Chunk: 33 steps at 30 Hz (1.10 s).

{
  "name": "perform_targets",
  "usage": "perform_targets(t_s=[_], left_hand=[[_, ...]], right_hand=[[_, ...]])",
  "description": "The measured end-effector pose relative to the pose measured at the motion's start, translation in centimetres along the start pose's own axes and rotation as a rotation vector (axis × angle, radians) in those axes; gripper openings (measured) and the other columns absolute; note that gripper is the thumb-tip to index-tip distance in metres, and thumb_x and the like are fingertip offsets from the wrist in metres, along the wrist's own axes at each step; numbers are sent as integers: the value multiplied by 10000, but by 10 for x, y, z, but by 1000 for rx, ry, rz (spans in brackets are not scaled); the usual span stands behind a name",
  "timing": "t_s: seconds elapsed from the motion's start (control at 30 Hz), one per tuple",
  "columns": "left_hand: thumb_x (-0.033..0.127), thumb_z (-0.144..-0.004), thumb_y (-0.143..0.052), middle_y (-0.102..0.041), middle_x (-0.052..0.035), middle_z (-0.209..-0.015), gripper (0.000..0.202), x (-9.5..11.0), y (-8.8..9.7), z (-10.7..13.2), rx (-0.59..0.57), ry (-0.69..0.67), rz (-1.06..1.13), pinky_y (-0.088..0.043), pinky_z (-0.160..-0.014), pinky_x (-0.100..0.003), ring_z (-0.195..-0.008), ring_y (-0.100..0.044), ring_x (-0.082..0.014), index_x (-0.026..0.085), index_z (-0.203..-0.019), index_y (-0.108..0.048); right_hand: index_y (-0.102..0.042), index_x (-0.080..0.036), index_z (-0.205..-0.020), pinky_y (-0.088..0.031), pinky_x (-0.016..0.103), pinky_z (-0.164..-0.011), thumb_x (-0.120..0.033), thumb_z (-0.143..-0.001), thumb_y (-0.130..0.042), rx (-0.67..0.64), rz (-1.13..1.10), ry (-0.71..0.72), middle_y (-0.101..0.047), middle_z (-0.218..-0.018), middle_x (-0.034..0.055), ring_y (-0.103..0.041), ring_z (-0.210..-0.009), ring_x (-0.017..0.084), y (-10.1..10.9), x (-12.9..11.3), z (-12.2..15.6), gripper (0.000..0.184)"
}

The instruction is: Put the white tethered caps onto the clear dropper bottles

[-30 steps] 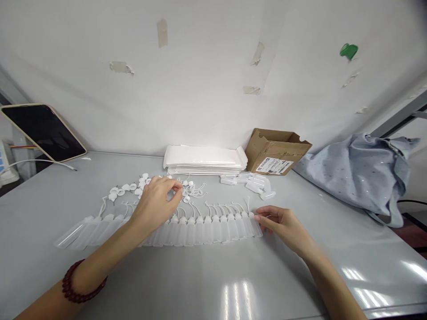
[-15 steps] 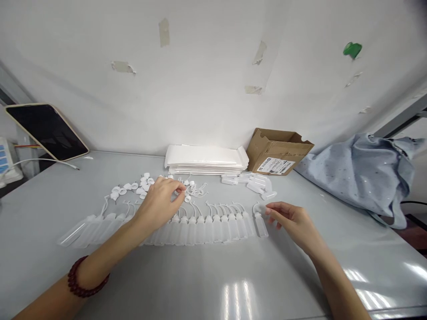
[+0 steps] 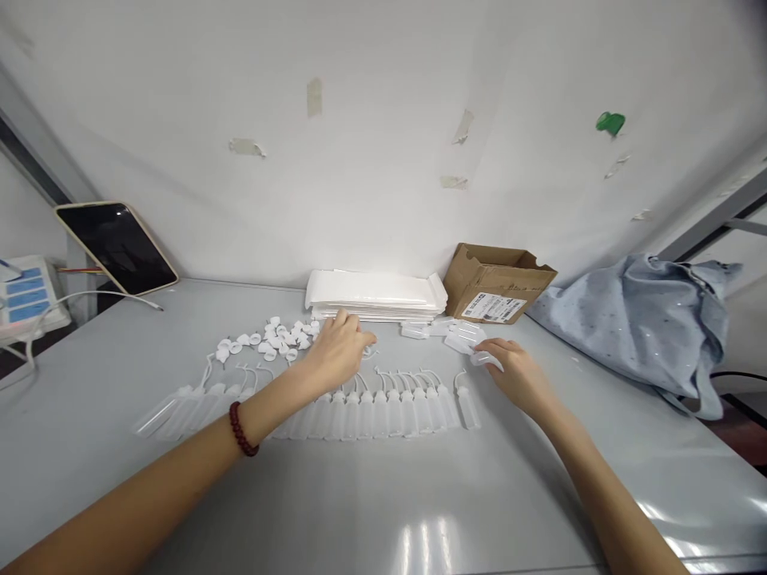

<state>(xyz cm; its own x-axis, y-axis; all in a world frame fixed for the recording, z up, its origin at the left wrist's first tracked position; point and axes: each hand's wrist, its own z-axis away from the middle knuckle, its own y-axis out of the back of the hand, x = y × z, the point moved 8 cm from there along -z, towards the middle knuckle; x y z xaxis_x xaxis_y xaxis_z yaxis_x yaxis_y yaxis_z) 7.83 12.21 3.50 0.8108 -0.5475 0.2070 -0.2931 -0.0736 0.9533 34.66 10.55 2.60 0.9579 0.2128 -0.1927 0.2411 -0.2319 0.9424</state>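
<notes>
Carton beside white packets, behind bottles

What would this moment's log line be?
left hand: by thin tubes | right hand: at loose clear bottle | bottle row: lying on table

A loose clear bottle is touched by the right hand, white stringy bits are kinda hidden by the left hand, and a bottle row is laid across the desk.
</notes>
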Motion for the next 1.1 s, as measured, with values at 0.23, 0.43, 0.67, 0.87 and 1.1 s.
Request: perform_targets(t_s=[0.23, 0.43, 0.67, 0.87, 1.1], left_hand=[[237, -899, -570, -608, -48, -967, 112, 0, -3, 0, -13, 10, 19, -449, -842, -409, -958, -559, -215, 142, -906, -630], [116, -853, -552, -614, -73, -912, 134, -6, 10, 0, 84, 47, 221, -413, -865, -412, -1011, -504, -253, 159, -857, -679], [338, -868, -553, -664, -57, -979, 199, -28, 41, 20, 222, 302, 679, -460, -777, -353, -914, -575, -222, 199, -910, -689], [441, -816, -606, -667, -50, -886, 286, -34, 34, 44, 121, 443, 1072, -469, -728, -323, -776, -581, -174, 196, -938, -690], [430, -793, -629, -603, -28, -725, 279, -12, 15, 58, -86, 471, 1348, -417, -614, -277, -633, -480, -129, 170, -695, -659]], right_hand=[[-704, -201, -966, -504, 347, -610, -35, -760, -458, -44, 97, 10, -729, -1022, 94, -602, -957, 295, -8, 1, 1, 361], [-700, -189, -916, -504, 397, -705, -96, -735, -517, -38, 37, 34, -739, -947, 107, -598, -950, 317, 2, -5, -4, 273], [-652, -214, -901, -489, 377, -690, -254, -800, -551, 87, -160, 88, -707, -875, 80, -618, -786, 255, 44, -55, -12, 148], [-613, -222, -997, -506, 325, -633, -241, -845, -566, 149, -373, 219, -688, -916, 67, -620, -794, 220, 43, -137, -8, 160], [-567, -222, -1091, -539, 334, -696, -161, -877, -546, 169, -539, 358, -668, -998, 89, -633, -887, 215, 16, -178, 14, 223]])
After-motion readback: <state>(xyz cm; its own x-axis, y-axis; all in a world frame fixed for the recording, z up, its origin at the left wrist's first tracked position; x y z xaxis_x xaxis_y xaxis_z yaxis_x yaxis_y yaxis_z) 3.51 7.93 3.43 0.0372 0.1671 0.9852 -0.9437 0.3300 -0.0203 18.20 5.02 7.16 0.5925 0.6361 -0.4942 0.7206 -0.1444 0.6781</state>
